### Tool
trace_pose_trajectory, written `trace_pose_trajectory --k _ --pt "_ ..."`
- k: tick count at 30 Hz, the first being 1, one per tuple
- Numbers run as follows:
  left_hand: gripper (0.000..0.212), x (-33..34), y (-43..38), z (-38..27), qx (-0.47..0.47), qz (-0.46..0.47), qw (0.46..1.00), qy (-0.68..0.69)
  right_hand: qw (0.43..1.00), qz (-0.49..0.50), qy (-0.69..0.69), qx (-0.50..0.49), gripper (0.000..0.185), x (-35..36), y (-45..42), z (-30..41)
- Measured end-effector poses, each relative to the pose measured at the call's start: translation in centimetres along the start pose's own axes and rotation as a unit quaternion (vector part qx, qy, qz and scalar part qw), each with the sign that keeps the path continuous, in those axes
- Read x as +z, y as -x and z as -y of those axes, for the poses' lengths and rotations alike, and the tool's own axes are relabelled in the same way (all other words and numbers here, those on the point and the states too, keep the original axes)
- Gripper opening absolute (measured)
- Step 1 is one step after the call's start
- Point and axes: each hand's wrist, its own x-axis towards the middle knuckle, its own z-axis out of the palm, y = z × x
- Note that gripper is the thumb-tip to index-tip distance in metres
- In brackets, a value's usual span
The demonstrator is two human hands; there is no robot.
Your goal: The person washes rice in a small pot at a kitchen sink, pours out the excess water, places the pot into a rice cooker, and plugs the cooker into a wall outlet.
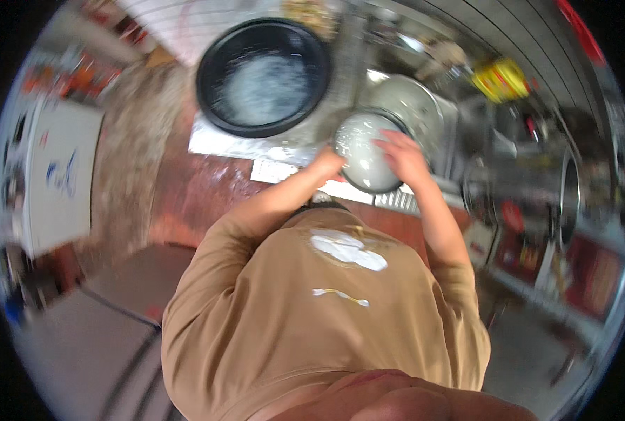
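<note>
A round, dark-rimmed pot or bowl [362, 152] with whitish, cloudy liquid is in front of me, over the near edge of a sink. My left hand [331, 162] grips its left rim. My right hand [401, 152] lies over its right side, fingers spread at the liquid's surface; whether the fingertips are in the liquid I cannot tell. Just behind it, in the sink, stands a larger round metal basin [415, 108] with cloudy liquid. To the left, a large black tub [265, 79] holds whitish, blurred contents on a metal counter.
A yellow container [501, 80] stands behind the sink at the right. Farther right is a big metal pot [536, 181], above shelving with boxes. A white box [62, 176] with blue marks stands at the far left. Behind the black tub lies a bag of yellowish food [310, 16].
</note>
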Motion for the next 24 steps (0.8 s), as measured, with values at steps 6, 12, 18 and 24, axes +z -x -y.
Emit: trace_pose_trajectory --k 6,12,18,24 --pt "0.042 0.6 0.5 0.5 0.02 -0.041 0.999 0.005 0.952 -0.07 -0.005 0.298 0.028 3.7 5.1 -6.3" --pt "0.044 1.1 2.4 -0.5 0.09 -0.178 0.966 -0.164 0.939 -0.014 -0.086 0.332 0.029 3.0 3.9 -6.5" --pt "0.028 2.1 -0.5 1.5 0.209 -0.336 0.863 -0.313 0.944 -0.029 -0.138 0.299 0.021 4.0 4.0 -8.7" --pt "0.024 2.7 2.8 -1.1 0.176 -0.268 0.911 -0.26 0.933 -0.057 -0.215 0.281 0.02 3.5 4.6 -9.6"
